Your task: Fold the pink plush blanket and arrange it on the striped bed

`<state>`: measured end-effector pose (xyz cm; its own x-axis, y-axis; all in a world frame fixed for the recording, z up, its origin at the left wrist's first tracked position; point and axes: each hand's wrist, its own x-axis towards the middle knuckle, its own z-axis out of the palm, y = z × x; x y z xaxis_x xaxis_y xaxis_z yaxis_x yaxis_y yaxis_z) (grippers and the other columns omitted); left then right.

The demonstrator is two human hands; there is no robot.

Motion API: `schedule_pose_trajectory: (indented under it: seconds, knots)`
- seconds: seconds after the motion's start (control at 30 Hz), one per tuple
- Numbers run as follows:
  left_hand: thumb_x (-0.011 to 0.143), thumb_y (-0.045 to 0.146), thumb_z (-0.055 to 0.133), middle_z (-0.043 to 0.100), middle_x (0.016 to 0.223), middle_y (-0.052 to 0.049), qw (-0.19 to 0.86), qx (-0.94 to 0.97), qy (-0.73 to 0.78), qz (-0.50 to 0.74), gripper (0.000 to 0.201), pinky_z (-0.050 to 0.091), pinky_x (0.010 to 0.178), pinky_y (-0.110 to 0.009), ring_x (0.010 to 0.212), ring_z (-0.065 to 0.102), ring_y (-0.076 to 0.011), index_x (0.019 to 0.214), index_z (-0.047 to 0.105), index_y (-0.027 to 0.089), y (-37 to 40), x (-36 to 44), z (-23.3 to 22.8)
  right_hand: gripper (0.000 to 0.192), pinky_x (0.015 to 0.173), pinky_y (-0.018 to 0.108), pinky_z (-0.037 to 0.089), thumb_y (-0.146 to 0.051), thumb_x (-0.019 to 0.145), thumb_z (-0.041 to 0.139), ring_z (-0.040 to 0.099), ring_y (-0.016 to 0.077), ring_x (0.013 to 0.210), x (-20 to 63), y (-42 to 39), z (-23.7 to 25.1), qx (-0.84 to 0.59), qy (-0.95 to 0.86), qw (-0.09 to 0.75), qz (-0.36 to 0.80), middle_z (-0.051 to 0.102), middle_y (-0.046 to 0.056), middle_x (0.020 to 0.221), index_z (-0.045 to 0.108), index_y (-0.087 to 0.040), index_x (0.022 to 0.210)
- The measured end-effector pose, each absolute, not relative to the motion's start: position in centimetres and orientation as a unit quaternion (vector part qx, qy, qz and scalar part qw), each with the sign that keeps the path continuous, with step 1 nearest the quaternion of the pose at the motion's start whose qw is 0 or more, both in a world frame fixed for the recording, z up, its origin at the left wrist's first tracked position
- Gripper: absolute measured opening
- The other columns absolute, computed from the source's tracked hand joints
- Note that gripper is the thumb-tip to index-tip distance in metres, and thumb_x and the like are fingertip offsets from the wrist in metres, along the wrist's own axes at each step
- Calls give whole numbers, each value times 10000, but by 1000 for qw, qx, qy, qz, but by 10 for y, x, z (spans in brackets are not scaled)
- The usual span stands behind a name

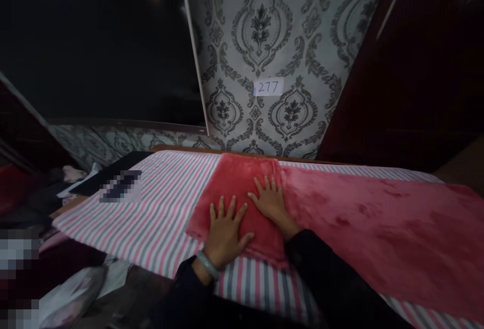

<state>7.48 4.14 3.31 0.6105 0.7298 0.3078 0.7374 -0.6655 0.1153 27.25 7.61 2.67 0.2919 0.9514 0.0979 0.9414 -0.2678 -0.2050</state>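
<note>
A plush red blanket [370,228] lies along the right side of a striped cloth [151,208], its left end folded over into a thicker rectangular panel [234,178]. Flat on the lower left of that panel rests my left hand [226,233], fingers spread, with a pale bangle at the wrist. My right hand [271,199] also lies on the panel, near its right edge, palm down with fingers apart. Neither hand grips the fabric. Darker brushed patches show on the blanket's pile to the right.
Behind stands a patterned wall with a paper label [268,86] reading 277. A large dark television [102,47] is at the left, a dark red panel [416,67] at the right. A pixelated object [121,186] lies on the striped cloth. Clutter [75,288] fills the lower left.
</note>
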Motion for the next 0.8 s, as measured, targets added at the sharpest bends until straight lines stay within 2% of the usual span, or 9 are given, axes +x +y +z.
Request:
schedule_pose_trajectory:
  seconds: [0.17,0.23,0.3,0.37,0.43,0.5,0.6,0.73,0.8]
  knots:
    - [887,502,645,332,1651,-120,10,-887,-430,-169,708,164,1166,-774,1527,188,-472,1538,442,310,25,76,0,681,1213,554,145,-574,1030,363,145,326,1552,270,64,20,-801,-589,104,26,208,150,1678,302,-228,1614]
    - [874,491,663,339,1644,-145,-5,-896,-419,-148,714,203,1161,-760,1517,226,-468,1527,462,283,22,69,9,683,1214,552,153,-576,1029,361,158,321,1550,270,62,29,-800,-590,96,54,221,146,1675,303,-227,1613]
    - [872,464,670,411,1601,-165,-36,-911,-393,-117,676,280,1159,-710,1482,336,-432,1493,509,253,23,61,26,705,1217,549,155,-589,1026,362,177,327,1545,267,54,37,-801,-587,87,80,239,156,1668,291,-213,1617]
    - [928,405,598,520,1525,-151,-57,-922,-367,-109,543,330,1168,-639,1432,444,-356,1444,557,240,30,53,45,738,1223,542,137,-598,1018,383,178,340,1543,261,42,41,-797,-593,89,77,239,169,1665,261,-198,1626]
    - [987,341,488,542,1508,-139,-35,-917,-371,-138,477,305,1192,-617,1441,442,-309,1447,545,229,43,49,59,755,1228,531,117,-598,1010,414,165,349,1545,254,28,38,-786,-608,99,53,220,173,1670,249,-200,1630]
    - [988,347,485,454,1575,-164,12,-901,-405,-156,523,251,1198,-658,1501,341,-339,1493,491,209,59,47,62,755,1228,524,118,-605,1001,441,156,354,1547,249,16,30,-777,-619,102,39,193,167,1678,273,-214,1624]
    - [959,405,547,350,1629,-187,44,-886,-445,-120,595,268,1168,-691,1532,253,-388,1517,466,215,78,42,45,736,1230,528,120,-597,997,454,141,345,1551,244,5,19,-778,-618,107,30,178,157,1685,304,-225,1615]
    - [961,437,528,299,1656,-162,7,-892,-445,-84,623,323,1148,-655,1545,236,-350,1546,419,251,91,22,20,737,1233,536,111,-594,995,446,110,331,1559,245,1,14,-777,-618,119,36,157,138,1692,285,-241,1621]
    - [925,462,571,352,1630,-164,-40,-903,-417,-97,623,389,1121,-613,1514,314,-354,1501,490,239,101,9,19,746,1234,535,117,-602,986,452,98,329,1562,252,1,17,-767,-628,113,65,156,129,1693,287,-246,1621]
